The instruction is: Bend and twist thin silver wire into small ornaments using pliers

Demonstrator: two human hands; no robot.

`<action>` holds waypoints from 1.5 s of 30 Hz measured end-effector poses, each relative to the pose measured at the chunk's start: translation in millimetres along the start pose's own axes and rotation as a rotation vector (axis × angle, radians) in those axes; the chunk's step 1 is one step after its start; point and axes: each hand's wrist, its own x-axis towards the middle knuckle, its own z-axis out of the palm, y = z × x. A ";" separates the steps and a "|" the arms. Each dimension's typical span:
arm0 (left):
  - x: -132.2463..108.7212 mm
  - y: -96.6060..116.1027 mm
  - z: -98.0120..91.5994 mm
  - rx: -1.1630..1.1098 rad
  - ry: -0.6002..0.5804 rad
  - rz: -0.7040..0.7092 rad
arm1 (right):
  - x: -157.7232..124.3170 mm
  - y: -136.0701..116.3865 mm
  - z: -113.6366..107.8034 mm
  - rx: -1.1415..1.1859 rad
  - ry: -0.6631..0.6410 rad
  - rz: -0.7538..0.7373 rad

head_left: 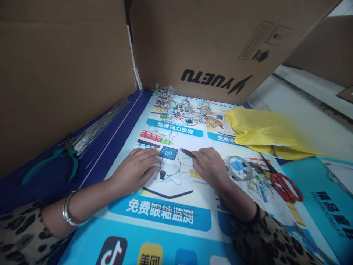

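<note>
Tool [187, 152] clasped in the right hand [211, 167] points lengthwise leftward, somewhat away, near the left hand [136, 169], whose grip is unclear.

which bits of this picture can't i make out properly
- Head view: the grip end of the pointed tool, hidden by the right hand.
- Head view: whether the left hand pinches anything; its own fingers hide that.
- Head view: how many wires make up the far tangle; too fine and overlapping.
- Head view: the bottom of the yellow printed icon, cut off by the lower edge.
</note>
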 end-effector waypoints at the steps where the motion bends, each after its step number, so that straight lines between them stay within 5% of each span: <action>1: -0.1 -1.2 0.5 -0.022 0.043 -0.011 | -0.1 2.6 0.9 -0.015 -0.004 0.022; 6: 0.3 -6.3 1.9 -0.117 0.227 -0.097 | 0.7 10.4 3.5 -0.062 -0.056 0.100; 11: 2.7 -12.5 3.2 -0.161 0.288 -0.096 | 2.2 6.3 0.8 -0.040 0.011 0.084; 22: 30.5 -37.5 8.0 -0.164 -0.071 0.086 | 1.2 -7.6 2.0 0.287 -0.072 -0.083; 45: 30.0 -41.0 12.6 -0.130 -0.032 0.102 | 0.0 -6.6 4.4 0.239 -0.144 -0.063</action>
